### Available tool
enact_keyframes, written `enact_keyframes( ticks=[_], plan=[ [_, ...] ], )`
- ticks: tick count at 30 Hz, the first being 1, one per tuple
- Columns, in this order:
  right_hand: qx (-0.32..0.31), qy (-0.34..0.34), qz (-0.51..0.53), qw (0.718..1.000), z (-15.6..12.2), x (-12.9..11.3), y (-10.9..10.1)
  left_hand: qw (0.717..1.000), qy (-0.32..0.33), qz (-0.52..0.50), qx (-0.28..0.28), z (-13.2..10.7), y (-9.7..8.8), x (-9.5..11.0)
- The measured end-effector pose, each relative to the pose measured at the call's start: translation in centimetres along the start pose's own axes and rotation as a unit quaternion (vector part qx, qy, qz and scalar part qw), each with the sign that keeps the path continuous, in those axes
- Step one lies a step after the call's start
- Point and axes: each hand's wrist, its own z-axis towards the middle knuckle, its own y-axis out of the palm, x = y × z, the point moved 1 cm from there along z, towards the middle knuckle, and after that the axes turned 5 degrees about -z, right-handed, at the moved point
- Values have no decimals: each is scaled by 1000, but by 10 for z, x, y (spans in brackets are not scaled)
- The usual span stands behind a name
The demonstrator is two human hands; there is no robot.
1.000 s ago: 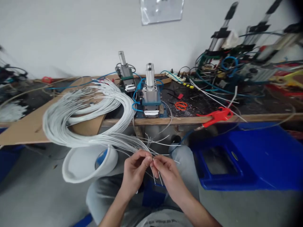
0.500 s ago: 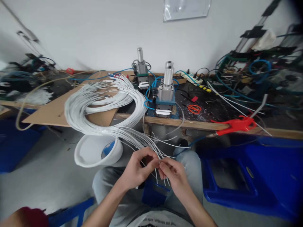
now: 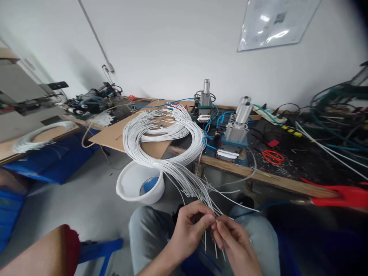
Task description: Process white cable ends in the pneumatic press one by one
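Observation:
My left hand and my right hand meet above my lap, thumbs and fingertips pinched together. Between the fingertips they hold what looks like the end of a thin white cable; its tip is mostly covered by the fingers. Loose ends of other white cables pass behind and below both hands. These run from a large coiled bundle of white cables, which lies on a sheet of cardboard and hangs over the bench edge toward me.
A white bucket stands on the floor below the bundle. On the bench are two pneumatic presses, orange cord and a power strip. A red air gun lies at the right edge. Another cable coil rests far left.
The view has swung left, so the bench and hands appear farther right and lower. Both hands stay pinched together in much the same pose.

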Motion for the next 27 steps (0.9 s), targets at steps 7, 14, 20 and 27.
enact_keyframes(
  ticks=[7, 14, 20, 27],
  plan=[
    [21, 17, 167, 986, 1, -27, 17, 994, -13, -106, 27, 9, 14, 7],
    [-14, 47, 263, 964, -1, -27, 19, 977, -124, -173, -21, 13, 15, 8],
    [17, 41, 170, 984, -1, -26, 17, 989, -107, -98, -42, 17, 3, 12],
    [14, 50, 192, 980, -3, -25, 14, 995, -39, 25, -85, 17, -11, 20]
  ],
)
